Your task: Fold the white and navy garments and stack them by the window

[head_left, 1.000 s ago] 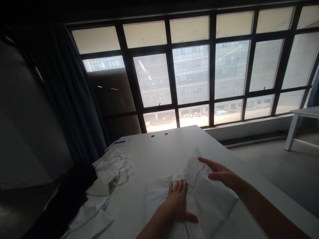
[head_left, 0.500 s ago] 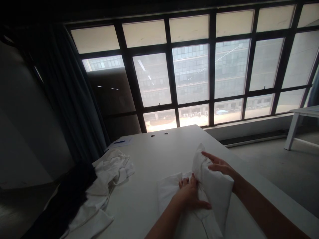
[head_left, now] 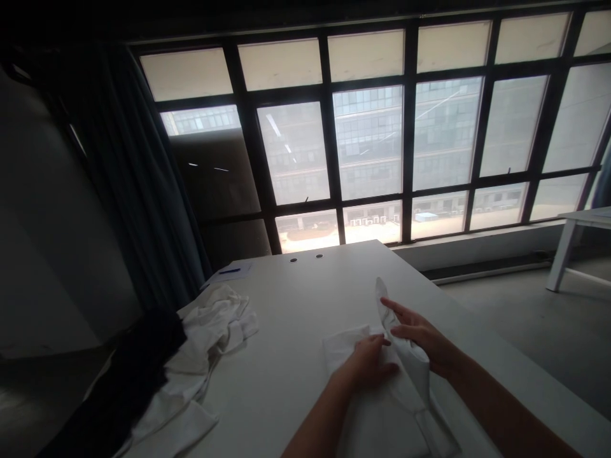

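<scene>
A white folded garment (head_left: 346, 348) lies on the white table in front of me, and I cannot tell its exact kind. My right hand (head_left: 420, 337) grips a raised flap of it, thumb on the near side and fingers along the upper edge. The flap stands nearly on edge, its tip pointing up and away. My left hand (head_left: 370, 362) rests on the lower layer just left of the flap, thumb apart from the bent fingers. Its fingertips touch the cloth by the fold. Part of the garment is hidden under my left hand and forearm.
On the table's left side lies a rumpled white cloth heap (head_left: 219, 324), with a dark cloth (head_left: 138, 362) beside it. Farther back are a paper with a blue pen (head_left: 230, 271) and two round table inserts (head_left: 319, 256). Another white table (head_left: 563, 251) stands right, near the windows.
The raised flap has turned from broadside to nearly edge-on, and its lower part has swung right. My left hand has shifted slightly right, its fingers drawn closer together.
</scene>
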`<control>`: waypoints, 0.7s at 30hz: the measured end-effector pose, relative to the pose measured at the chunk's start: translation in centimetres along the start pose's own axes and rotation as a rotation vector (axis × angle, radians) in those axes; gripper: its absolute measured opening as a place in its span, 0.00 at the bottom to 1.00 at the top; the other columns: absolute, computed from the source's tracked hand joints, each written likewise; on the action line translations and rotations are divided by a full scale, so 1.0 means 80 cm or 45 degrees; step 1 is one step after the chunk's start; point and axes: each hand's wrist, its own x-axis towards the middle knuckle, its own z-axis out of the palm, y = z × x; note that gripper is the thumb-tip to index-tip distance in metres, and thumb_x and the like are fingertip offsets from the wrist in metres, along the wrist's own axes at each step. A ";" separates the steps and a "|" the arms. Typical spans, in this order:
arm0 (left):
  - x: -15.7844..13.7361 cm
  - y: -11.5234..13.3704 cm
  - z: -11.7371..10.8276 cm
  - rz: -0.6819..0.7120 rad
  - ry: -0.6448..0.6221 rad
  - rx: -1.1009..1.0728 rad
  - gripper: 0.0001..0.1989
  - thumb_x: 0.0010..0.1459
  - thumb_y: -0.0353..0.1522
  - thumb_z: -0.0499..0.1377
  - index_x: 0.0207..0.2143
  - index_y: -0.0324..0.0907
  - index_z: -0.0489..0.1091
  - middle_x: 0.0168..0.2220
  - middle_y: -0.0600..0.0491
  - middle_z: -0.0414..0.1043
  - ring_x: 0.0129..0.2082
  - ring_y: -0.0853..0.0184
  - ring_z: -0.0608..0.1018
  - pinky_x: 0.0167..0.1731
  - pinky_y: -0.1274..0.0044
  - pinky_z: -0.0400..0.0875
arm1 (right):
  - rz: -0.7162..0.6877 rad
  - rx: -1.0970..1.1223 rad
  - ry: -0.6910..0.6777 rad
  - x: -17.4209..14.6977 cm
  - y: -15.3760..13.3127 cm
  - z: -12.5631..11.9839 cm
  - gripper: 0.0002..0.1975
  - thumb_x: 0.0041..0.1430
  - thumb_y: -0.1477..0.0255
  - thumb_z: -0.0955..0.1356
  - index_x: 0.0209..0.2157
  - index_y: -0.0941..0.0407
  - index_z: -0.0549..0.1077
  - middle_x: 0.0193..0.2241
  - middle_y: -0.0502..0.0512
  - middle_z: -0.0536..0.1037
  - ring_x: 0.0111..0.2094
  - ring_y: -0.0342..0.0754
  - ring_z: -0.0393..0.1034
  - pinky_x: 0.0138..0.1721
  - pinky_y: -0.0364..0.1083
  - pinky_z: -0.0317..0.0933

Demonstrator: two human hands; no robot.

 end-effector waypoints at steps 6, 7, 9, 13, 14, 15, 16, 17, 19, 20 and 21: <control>-0.093 -0.080 -0.075 -0.208 0.304 0.079 0.16 0.58 0.38 0.62 0.49 0.48 0.77 0.58 0.47 0.72 0.59 0.52 0.71 0.62 0.60 0.58 | 0.049 0.015 -0.081 -0.001 0.010 0.019 0.47 0.43 0.75 0.74 0.67 0.54 0.59 0.61 0.61 0.71 0.53 0.57 0.72 0.54 0.55 0.65; -0.107 -0.092 -0.081 -0.239 0.345 0.083 0.16 0.59 0.38 0.61 0.49 0.48 0.77 0.57 0.46 0.73 0.58 0.53 0.72 0.61 0.60 0.59 | 0.049 -0.011 -0.100 -0.001 0.017 0.025 0.47 0.44 0.75 0.74 0.67 0.55 0.59 0.63 0.61 0.69 0.55 0.58 0.71 0.56 0.55 0.64; -0.128 -0.108 -0.088 -0.270 0.413 0.080 0.15 0.61 0.38 0.58 0.49 0.47 0.77 0.54 0.46 0.76 0.55 0.55 0.74 0.58 0.64 0.63 | 0.046 -0.119 -0.129 0.002 0.037 0.038 0.47 0.44 0.75 0.72 0.68 0.55 0.58 0.65 0.62 0.65 0.58 0.59 0.69 0.57 0.55 0.63; -0.142 -0.120 -0.086 -0.284 0.484 0.057 0.14 0.64 0.39 0.54 0.42 0.45 0.79 0.41 0.48 0.80 0.45 0.58 0.78 0.48 0.70 0.69 | 0.055 -0.621 -0.126 0.010 0.096 0.064 0.48 0.41 0.78 0.67 0.68 0.58 0.58 0.67 0.62 0.62 0.65 0.58 0.59 0.65 0.56 0.53; -0.141 -0.120 -0.085 -0.286 0.494 0.053 0.15 0.65 0.39 0.54 0.41 0.45 0.79 0.40 0.48 0.80 0.44 0.59 0.78 0.47 0.70 0.69 | 0.056 -0.763 -0.131 0.012 0.111 0.069 0.48 0.40 0.79 0.66 0.68 0.59 0.58 0.68 0.62 0.61 0.67 0.57 0.55 0.67 0.55 0.48; -0.141 -0.120 -0.084 -0.287 0.503 0.050 0.15 0.65 0.39 0.53 0.41 0.45 0.79 0.41 0.48 0.79 0.44 0.59 0.78 0.47 0.70 0.69 | 0.060 -0.884 -0.145 0.015 0.126 0.075 0.49 0.39 0.80 0.65 0.68 0.60 0.58 0.69 0.62 0.59 0.69 0.56 0.51 0.69 0.54 0.43; -0.140 -0.120 -0.083 -0.287 0.511 0.048 0.15 0.65 0.39 0.53 0.41 0.45 0.79 0.42 0.48 0.79 0.45 0.59 0.77 0.49 0.69 0.69 | 0.069 -0.976 -0.164 0.017 0.138 0.079 0.50 0.38 0.80 0.64 0.69 0.60 0.57 0.70 0.62 0.56 0.70 0.54 0.48 0.70 0.53 0.39; -0.139 -0.120 -0.083 -0.286 0.515 0.047 0.15 0.65 0.39 0.53 0.42 0.46 0.79 0.45 0.47 0.79 0.47 0.58 0.77 0.50 0.69 0.68 | 0.085 -1.041 -0.188 0.018 0.149 0.084 0.50 0.38 0.80 0.64 0.69 0.61 0.55 0.70 0.62 0.54 0.71 0.53 0.45 0.70 0.52 0.37; -0.139 -0.120 -0.083 -0.287 0.519 0.045 0.15 0.65 0.40 0.53 0.43 0.47 0.78 0.52 0.47 0.76 0.53 0.58 0.75 0.54 0.68 0.66 | 0.122 -1.116 -0.220 0.021 0.162 0.092 0.51 0.39 0.81 0.64 0.70 0.62 0.52 0.72 0.63 0.48 0.72 0.52 0.41 0.70 0.51 0.38; -0.139 -0.120 -0.083 -0.290 0.519 0.045 0.16 0.65 0.40 0.52 0.43 0.47 0.78 0.55 0.48 0.74 0.55 0.58 0.74 0.56 0.68 0.65 | 0.139 -1.141 -0.234 0.023 0.166 0.096 0.51 0.40 0.81 0.64 0.70 0.63 0.50 0.72 0.63 0.46 0.72 0.51 0.40 0.70 0.50 0.39; -0.140 -0.121 -0.083 -0.293 0.518 0.043 0.16 0.66 0.41 0.52 0.44 0.47 0.78 0.57 0.48 0.73 0.56 0.58 0.73 0.57 0.67 0.64 | 0.151 -1.164 -0.251 0.024 0.167 0.099 0.52 0.41 0.81 0.64 0.71 0.63 0.49 0.72 0.64 0.44 0.72 0.51 0.39 0.70 0.49 0.40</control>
